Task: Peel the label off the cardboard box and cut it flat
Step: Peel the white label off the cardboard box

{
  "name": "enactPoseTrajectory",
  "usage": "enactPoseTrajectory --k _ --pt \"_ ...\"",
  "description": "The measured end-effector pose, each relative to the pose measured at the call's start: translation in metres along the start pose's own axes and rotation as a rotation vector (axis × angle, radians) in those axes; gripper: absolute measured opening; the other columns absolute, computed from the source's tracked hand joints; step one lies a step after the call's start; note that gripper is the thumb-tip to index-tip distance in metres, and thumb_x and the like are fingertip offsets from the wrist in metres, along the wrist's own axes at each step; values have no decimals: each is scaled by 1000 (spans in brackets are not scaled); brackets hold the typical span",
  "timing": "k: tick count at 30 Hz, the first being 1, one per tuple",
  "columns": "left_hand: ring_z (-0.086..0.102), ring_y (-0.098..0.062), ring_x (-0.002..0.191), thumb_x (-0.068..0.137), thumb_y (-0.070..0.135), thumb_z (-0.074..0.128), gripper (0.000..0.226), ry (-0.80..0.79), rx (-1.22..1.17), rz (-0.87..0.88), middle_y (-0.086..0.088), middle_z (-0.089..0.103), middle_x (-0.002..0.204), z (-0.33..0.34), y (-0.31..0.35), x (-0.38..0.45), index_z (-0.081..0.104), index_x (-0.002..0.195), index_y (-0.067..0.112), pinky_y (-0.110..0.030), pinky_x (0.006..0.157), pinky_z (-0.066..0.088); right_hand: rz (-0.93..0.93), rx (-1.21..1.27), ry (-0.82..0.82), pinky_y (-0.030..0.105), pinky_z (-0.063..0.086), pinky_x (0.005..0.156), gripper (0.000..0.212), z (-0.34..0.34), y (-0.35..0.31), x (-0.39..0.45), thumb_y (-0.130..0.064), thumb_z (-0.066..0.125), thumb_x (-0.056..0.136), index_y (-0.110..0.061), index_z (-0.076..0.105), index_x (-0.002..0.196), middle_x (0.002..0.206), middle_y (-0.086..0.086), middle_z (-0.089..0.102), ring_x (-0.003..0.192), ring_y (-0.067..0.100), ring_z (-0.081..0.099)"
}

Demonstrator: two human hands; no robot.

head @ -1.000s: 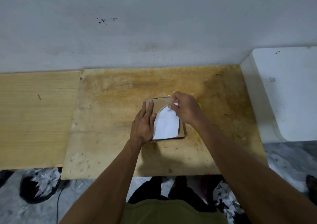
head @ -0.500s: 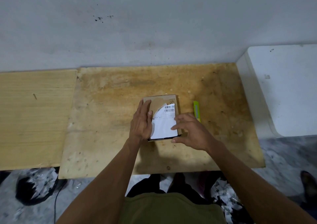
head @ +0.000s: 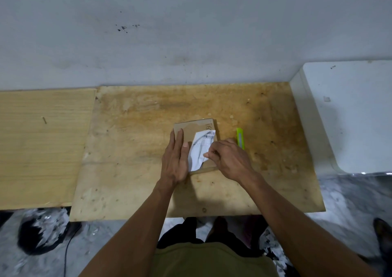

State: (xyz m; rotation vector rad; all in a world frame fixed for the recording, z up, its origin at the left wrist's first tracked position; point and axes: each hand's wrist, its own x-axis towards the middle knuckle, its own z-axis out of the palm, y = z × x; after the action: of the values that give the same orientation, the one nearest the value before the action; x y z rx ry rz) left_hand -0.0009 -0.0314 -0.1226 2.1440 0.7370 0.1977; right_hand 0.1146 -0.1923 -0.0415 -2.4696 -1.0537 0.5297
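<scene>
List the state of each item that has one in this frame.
cardboard box: closed, lying flat on the board
label: partly peeled, crumpled, far end stuck down
utility knife: lying untouched beside box
left hand: flat, pressing box
right hand: pinching label

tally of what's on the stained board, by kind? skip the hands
Cardboard box: 1
White label, partly peeled, on the box: 1
Green utility knife: 1
Total: 3
</scene>
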Motion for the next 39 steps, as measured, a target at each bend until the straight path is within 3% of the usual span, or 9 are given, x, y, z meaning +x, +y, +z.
enactPoseTrajectory --k 5,11,15,20,25,28,31,33,39 --pt "-5 6 148 102 55 12 69 40 -13 30 -2 11 168 -1 13 -8 20 159 17 -12 116 8 17 -64 11 30 34 66 31 -2 -7 5 -51 50 94 -27 48 74 92 -9 65 100 17 48" --pt "14 -11 154 108 37 15 56 168 19 64 -7 31 162 6 9 -12 37 153 10 -38 120 28 50 -41 -36 33 41 63 29 -4 -12 11 -47 52 94 -24 53 77 92 -7 64 92 21 58" --pt "19 -12 153 109 32 19 52 190 55 86 -8 33 161 4 7 -13 42 151 13 -40 118 29 20 -86 -82 34 40 66 31 -16 -16 13 -48 51 95 -21 57 79 90 -6 66 89 22 60" --pt "25 -19 151 108 27 22 49 206 72 80 -10 33 161 2 13 -16 45 149 12 -43 118 30 56 -104 -127 29 27 52 30 -23 -16 21 -48 52 94 -23 60 81 89 -3 69 85 21 61" --pt "29 -23 149 107 21 24 48 224 92 141 -5 34 159 -3 18 -19 47 147 5 -43 117 32 224 48 -91 34 46 68 22 -21 -4 31 -36 49 96 -22 60 83 95 4 69 90 27 62" --pt "30 -24 148 106 22 22 51 236 103 148 -4 39 155 -10 21 -21 48 145 1 -44 116 32 311 83 -16 38 48 75 26 -41 27 39 -38 51 93 -24 53 71 84 -2 65 89 26 62" --pt "26 -20 150 107 27 20 52 195 113 123 -9 36 158 -6 20 -17 45 148 5 -45 118 30 232 145 73 38 50 71 26 -53 34 39 -38 59 90 -25 52 69 70 -7 61 76 20 61" --pt "22 -18 152 108 30 19 53 169 104 96 -10 35 160 -1 19 -16 43 149 8 -46 117 30 147 219 38 31 49 68 17 -46 19 34 -39 64 88 -24 61 81 76 -6 68 76 15 64" --pt "24 -19 152 108 28 18 53 153 133 141 -10 41 157 -5 18 -14 44 149 7 -47 115 32 -204 92 -171 24 36 93 35 -8 -7 15 -48 68 83 -26 70 110 114 -6 66 114 15 51"
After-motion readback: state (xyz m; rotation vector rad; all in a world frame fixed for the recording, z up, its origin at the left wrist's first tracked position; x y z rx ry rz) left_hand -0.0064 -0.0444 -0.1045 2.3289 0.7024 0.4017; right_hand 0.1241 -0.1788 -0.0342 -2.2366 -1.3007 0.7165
